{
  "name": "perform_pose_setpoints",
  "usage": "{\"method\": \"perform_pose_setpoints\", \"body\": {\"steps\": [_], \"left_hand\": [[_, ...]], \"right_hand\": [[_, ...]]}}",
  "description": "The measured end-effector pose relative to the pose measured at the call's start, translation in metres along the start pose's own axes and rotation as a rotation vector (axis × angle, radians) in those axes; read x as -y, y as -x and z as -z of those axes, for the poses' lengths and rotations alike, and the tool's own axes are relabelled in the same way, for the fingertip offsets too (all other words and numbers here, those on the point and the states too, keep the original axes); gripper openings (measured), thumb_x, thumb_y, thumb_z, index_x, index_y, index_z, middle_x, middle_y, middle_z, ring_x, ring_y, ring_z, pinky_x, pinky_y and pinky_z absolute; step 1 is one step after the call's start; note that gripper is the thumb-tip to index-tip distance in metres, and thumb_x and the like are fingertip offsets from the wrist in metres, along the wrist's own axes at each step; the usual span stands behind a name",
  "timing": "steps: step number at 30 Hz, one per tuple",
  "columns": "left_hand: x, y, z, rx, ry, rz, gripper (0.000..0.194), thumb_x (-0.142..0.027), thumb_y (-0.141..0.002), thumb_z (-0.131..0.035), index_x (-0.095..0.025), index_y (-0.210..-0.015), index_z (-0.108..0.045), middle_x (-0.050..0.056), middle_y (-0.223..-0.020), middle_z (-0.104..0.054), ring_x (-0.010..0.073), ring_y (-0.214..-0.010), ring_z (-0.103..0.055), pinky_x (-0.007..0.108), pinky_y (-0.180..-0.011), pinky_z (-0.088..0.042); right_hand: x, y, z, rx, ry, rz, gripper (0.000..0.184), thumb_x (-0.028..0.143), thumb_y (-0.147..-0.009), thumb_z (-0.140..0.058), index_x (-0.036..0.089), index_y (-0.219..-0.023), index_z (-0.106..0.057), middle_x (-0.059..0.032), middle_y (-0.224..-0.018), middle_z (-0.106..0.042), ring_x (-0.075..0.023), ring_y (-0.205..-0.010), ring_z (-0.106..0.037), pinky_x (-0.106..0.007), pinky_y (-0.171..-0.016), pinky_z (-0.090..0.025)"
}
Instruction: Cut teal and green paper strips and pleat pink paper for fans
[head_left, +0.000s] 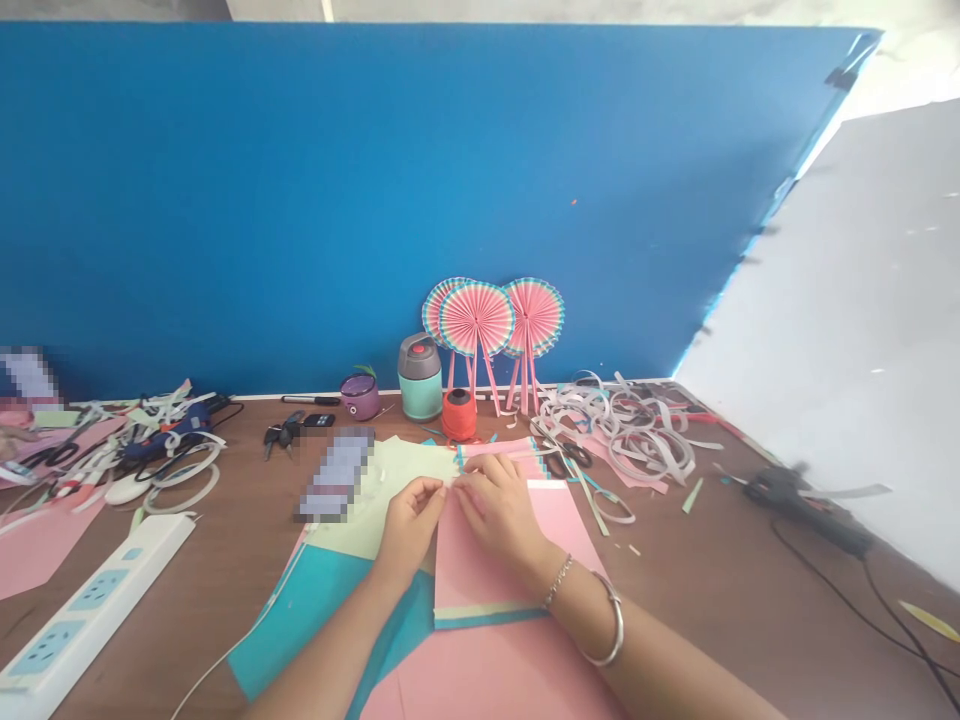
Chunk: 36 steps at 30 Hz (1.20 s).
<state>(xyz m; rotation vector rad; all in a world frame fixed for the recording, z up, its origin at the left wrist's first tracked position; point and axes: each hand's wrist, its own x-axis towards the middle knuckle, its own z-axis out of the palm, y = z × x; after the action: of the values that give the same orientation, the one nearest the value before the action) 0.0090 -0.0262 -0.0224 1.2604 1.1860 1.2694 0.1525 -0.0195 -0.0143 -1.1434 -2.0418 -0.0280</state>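
Plain pink paper lies nearest the camera, two bare hands meeting over a banded pink sheet beyond it

Blue partition across the back, brown tabletop below; teal paper spreads left of the banded sheet, which lies mid-table, its near edge striped cream and teal. White power strip at front left, a heap of pale curled strips at back right, pleated round fans before the partition. Right hand rests on the banded sheet with fingers bent; left hand has thumb and forefinger brought together at its upper left edge, though I cannot tell whether either grips paper. Behind them stand a turquoise jar, a red spool and a purple pot
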Motion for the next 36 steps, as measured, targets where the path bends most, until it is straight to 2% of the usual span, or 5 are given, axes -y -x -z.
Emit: {"method": "perform_pose_setpoints", "body": {"steps": [5, 10, 20, 29, 36], "left_hand": [[-0.0016, 0.0014, -0.0003, 0.005, 0.028, -0.009, 0.018, -0.034, -0.072, -0.059, -0.016, -0.072, -0.057, -0.002, -0.067, -0.056, 0.0128, -0.067, -0.051, 0.022, -0.063, -0.042], [-0.0001, 0.0033, 0.0011, 0.038, 0.028, 0.082, 0.022, -0.037, -0.071, -0.061, -0.016, -0.076, -0.058, -0.003, -0.06, -0.055, 0.0109, -0.056, -0.047, 0.021, -0.053, -0.037], [0.0001, 0.0015, -0.0011, 0.022, -0.041, -0.003, 0.019, -0.035, -0.068, -0.059, -0.016, -0.071, -0.062, 0.002, -0.067, -0.063, 0.0159, -0.067, -0.056, 0.024, -0.061, -0.044], [0.0042, 0.0016, -0.0008, 0.024, -0.07, -0.014, 0.018, -0.033, -0.069, -0.058, -0.016, -0.072, -0.061, 0.003, -0.071, -0.066, 0.0177, -0.072, -0.061, 0.026, -0.067, -0.047], [0.004, 0.0016, -0.0005, 0.019, -0.092, -0.03, 0.017, -0.032, -0.07, -0.058, -0.016, -0.071, -0.062, 0.003, -0.069, -0.066, 0.0182, -0.071, -0.061, 0.027, -0.065, -0.047]], "right_hand": [[-0.001, 0.0, -0.0017, 0.04, -0.012, 0.01, 0.015, 0.013, -0.083, -0.048, 0.018, -0.083, -0.062, -0.0059, -0.084, -0.057, -0.0189, -0.08, -0.046, -0.031, -0.069, -0.034], [-0.0044, 0.0016, -0.0055, 0.027, -0.059, 0.027, 0.013, 0.012, -0.083, -0.049, 0.018, -0.08, -0.06, -0.0037, -0.077, -0.061, -0.0177, -0.076, -0.047, -0.03, -0.068, -0.034], [-0.0027, 0.0017, -0.0047, 0.006, -0.06, 0.048, 0.015, 0.011, -0.083, -0.048, 0.018, -0.079, -0.06, -0.0043, -0.075, -0.063, -0.0175, -0.074, -0.05, -0.03, -0.065, -0.033], [-0.0025, 0.0016, -0.0054, -0.001, -0.067, 0.039, 0.014, 0.01, -0.079, -0.048, 0.018, -0.078, -0.06, -0.0042, -0.073, -0.063, -0.0173, -0.073, -0.051, -0.03, -0.065, -0.033], [-0.0042, 0.0009, -0.004, 0.023, -0.069, 0.079, 0.015, 0.008, -0.079, -0.049, 0.017, -0.077, -0.061, -0.0036, -0.074, -0.064, -0.0166, -0.072, -0.05, -0.03, -0.064, -0.031]]}}
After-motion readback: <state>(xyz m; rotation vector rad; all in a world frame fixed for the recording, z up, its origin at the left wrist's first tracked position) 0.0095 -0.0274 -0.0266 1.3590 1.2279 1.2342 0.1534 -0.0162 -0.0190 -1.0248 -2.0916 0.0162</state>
